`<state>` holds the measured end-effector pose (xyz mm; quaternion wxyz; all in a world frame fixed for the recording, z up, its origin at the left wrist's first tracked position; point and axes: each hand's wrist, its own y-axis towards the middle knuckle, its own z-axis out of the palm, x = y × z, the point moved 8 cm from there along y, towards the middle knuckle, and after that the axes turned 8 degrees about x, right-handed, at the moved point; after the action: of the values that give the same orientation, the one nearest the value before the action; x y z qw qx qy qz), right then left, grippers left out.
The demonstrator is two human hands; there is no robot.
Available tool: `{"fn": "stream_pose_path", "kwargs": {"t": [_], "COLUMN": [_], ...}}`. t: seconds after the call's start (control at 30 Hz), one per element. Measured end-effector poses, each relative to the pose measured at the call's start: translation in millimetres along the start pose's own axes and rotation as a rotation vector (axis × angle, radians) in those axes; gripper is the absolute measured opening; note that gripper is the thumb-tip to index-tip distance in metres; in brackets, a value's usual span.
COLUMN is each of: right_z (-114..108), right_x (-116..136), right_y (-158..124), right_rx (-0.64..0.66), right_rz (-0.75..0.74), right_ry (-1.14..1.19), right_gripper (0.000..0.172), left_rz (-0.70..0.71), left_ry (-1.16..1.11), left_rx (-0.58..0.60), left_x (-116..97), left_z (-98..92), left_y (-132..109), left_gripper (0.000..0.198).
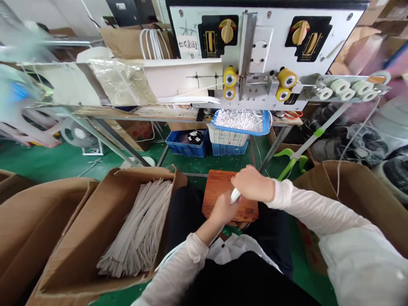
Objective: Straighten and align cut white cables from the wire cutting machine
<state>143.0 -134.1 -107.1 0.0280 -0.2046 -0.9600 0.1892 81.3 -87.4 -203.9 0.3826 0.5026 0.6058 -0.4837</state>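
A bundle of thin white wires (235, 196) is gripped by both of my hands above a reddish-brown wooden stool (215, 188) between my knees. My left hand (223, 209) is closed around the lower part, and loose white strands trail out under that forearm. Higher up, my right hand (253, 183) is wrapped over the top of the bundle, its fingers closed. Only a short length of white shows between the two fists; the rest is hidden. Left of my legs, a cardboard box (77, 237) holds many similar white wires (139, 230) lying lengthwise.
Ahead stands a wire-processing machine (270, 42) with yellow rollers and dials. White wires (188, 100) lie along its feed side. Below it a blue tray (265, 123) of small white scraps rests on a basket. Another cardboard box (372, 209) is at my right, beside a green-footed stand (292, 158).
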Motion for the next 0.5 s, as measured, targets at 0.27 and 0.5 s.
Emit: {"fn": "stream_pose_path", "kwargs": {"t": [0.27, 0.5], "right_z": [9, 18], "right_x": [-8, 41], "right_y": [23, 52], "right_rx": [-0.062, -0.094], "right_rz": [-0.469, -0.671], "right_ry": [1.271, 1.745], "right_gripper": [0.078, 0.039], "left_rz": [-0.033, -0.079], "left_ry": [-0.762, -0.887], "left_rx": [0.269, 0.312], "left_x": [-19, -18], "left_z": [-16.3, -11.2], "left_y": [-6, -10], "left_gripper": [0.041, 0.042]}}
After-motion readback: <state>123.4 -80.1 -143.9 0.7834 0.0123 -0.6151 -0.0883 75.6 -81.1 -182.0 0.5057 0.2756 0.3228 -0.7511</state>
